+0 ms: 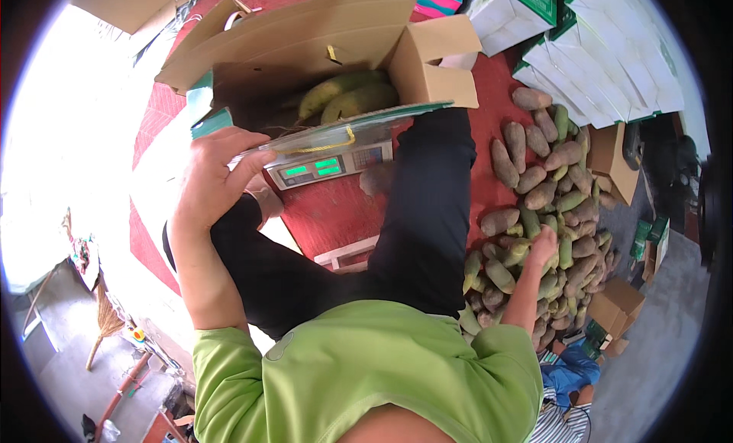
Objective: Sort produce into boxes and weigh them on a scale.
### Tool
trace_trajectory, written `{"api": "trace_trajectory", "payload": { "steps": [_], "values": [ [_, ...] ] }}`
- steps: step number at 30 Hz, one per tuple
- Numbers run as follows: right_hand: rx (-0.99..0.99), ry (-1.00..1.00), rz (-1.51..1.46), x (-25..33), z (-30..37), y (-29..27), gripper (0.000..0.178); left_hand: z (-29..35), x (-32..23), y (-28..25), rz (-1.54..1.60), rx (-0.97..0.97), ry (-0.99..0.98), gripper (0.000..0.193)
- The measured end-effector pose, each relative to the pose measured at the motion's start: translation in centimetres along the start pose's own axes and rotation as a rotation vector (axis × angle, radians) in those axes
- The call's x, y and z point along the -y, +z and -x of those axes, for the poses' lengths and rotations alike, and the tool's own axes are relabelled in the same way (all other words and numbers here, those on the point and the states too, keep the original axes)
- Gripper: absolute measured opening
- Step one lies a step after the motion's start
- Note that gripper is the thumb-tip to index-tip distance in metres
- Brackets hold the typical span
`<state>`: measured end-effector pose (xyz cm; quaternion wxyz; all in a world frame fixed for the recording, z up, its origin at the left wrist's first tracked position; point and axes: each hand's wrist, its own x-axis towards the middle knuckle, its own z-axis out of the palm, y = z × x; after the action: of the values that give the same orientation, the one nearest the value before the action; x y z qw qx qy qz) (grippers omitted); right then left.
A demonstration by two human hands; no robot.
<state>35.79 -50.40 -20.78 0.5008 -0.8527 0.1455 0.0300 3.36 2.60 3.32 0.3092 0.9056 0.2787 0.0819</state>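
A cardboard box (305,42) stands with its flaps up in front of me, with long green radishes (361,103) lying inside. My left hand (221,164) is closed on the near left edge of the box, thumb on the near side. A yellow cord handle (321,147) hangs on that near side. Under the box sits a scale (333,167) with lit green displays. On my right, my right hand (544,246) reaches into a pile of green and brown radishes (584,248), its fingers curled against a green radish (529,220); the fingertips are partly hidden.
White and green cartons (595,54) are stacked at the far right. An opened brown box (611,161) borders the pile, and another (615,306) lies lower right. Near it, part of a person in blue (569,370) shows. A broom (105,321) leans at the left. Red covering (324,222) lies underneath.
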Motion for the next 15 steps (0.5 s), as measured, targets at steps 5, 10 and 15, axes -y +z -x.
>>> {"api": "trace_trajectory", "payload": {
  "steps": [5, 10, 15],
  "values": [
    [0.088, -0.037, -0.470, 12.2, 2.2, 1.2, 0.011, 0.3, 0.6, -0.3, 0.003, 0.012, 0.014, 0.024],
    [0.549, -0.334, -0.825, 29.2, 7.0, 4.8, 0.016, -0.1, 0.4, -0.7, 0.015, 0.061, -0.048, 0.020],
    [1.144, -0.465, -0.998, 42.8, 10.9, 6.9, 0.013, 0.1, 0.5, -0.4, -0.020, 0.003, 0.021, 0.026]
  ]
}}
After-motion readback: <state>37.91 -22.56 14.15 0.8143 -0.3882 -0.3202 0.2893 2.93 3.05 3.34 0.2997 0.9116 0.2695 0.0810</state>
